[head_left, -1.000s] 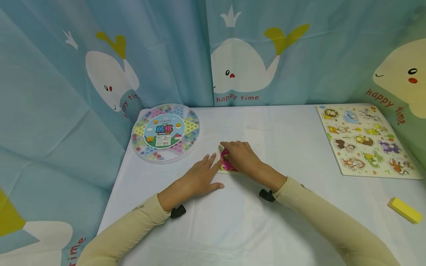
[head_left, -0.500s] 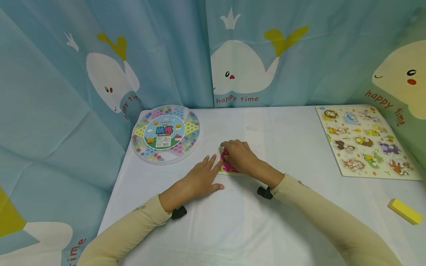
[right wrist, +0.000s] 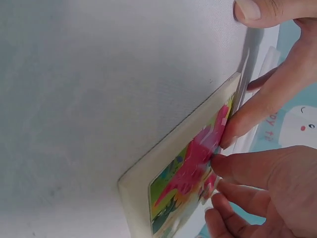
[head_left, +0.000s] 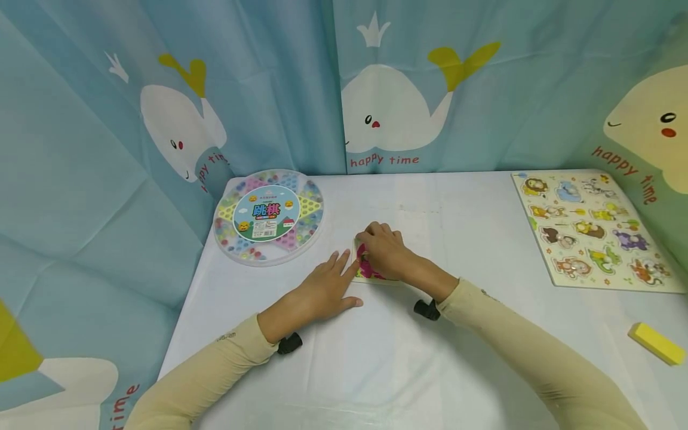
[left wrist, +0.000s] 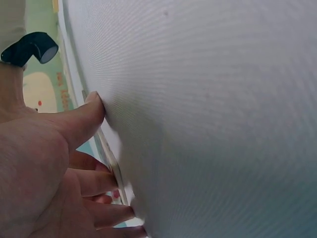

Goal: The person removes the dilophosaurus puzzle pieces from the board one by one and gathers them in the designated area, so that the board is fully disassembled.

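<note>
Over on the far left of the desk (head_left: 484, 358) sits a round clear case of Chinese checkers (head_left: 269, 216), coloured marbles ringed around a blue label, its star board showing pink and yellow points. Far right, an animal peg puzzle board (head_left: 591, 230) lies flat, rows of little creatures across it: a lion, a zebra, monkeys, a purple one too. Near the right front edge, well apart from that board, a yellow block (head_left: 657, 343) lies on its side. A white cloth covers the desk. Behind it all hangs a blue curtain (head_left: 80, 149) printed with white whales (head_left: 395, 107), yellow tails up, and the words "happy time".
</note>
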`<state>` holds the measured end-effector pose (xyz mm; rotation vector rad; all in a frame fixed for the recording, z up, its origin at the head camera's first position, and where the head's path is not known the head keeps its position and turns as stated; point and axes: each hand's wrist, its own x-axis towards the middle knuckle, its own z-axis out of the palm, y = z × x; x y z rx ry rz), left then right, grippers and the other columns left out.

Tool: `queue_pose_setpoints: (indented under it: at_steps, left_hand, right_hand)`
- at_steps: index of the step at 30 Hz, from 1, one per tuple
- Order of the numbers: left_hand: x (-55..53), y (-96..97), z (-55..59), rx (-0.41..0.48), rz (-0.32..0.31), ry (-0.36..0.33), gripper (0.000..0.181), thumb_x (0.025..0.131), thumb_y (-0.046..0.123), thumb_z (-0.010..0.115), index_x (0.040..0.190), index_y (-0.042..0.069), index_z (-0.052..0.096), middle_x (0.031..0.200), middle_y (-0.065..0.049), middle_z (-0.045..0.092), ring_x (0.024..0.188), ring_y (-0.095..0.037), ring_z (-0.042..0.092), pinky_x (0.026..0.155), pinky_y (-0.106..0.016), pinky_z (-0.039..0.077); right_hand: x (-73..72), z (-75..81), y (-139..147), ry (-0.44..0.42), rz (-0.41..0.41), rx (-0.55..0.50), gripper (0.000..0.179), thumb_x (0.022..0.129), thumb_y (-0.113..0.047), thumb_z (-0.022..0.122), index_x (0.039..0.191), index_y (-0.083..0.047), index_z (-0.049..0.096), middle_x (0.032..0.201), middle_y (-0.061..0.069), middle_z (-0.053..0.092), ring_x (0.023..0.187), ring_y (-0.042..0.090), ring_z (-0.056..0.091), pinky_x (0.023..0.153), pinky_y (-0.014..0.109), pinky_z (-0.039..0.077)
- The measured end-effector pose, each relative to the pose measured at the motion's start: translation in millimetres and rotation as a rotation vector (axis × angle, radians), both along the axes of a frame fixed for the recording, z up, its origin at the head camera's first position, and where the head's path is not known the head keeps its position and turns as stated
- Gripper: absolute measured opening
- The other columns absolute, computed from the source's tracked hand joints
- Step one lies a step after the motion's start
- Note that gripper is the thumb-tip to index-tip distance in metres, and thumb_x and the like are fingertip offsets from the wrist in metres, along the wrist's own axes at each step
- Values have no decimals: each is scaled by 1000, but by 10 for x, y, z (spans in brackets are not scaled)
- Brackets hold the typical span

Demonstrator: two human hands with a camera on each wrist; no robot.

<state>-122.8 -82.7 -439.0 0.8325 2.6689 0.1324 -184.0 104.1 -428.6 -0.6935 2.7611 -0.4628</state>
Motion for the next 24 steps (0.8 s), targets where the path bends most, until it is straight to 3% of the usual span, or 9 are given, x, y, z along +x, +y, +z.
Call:
queue_pose_setpoints:
  at_steps: [7,12,17,20,24]
  left_hand:
    - [3,-2,-6,9,3,3,87,104,59,57,167,8,29,174,-23,19,159,-46,23,123,-53,35]
    - [4,-2,-2,19,5,-3,86,103,59,59,167,9,29,174,-23,19,159,-46,23,123,-53,35]
    - [3,-3,-7,25,7,-18,86,104,59,58,168,9,29,174,-23,19,159,-46,21,124,-54,34]
    - [-1,-4,-15,19,11,-20,87,103,60,58,168,10,28,174,-22,18,160,-45,21,124,-54,35]
    - [-6,-5,-28,14,18,-21,87,103,60,58,169,11,27,175,-21,18,160,-44,21,124,-53,34]
  right_hand:
    - [-8,-34,38,12,-48,-71,46,97,-12,75,140,-14,62,139,19,57,126,39,52,97,56,42]
    - [-47,-76,78,60,-50,-110,38,96,-13,77,133,-18,66,126,15,65,120,35,62,94,56,43]
    - [-88,-61,158,81,15,-230,27,100,-6,72,125,-14,71,108,10,69,107,29,68,93,59,42]
    - [-118,19,230,44,50,-327,26,100,-1,68,126,-6,69,104,12,71,103,30,69,99,57,49]
    - [-190,152,400,-28,-14,-384,18,103,-2,67,121,0,66,106,16,72,101,32,70,92,48,58]
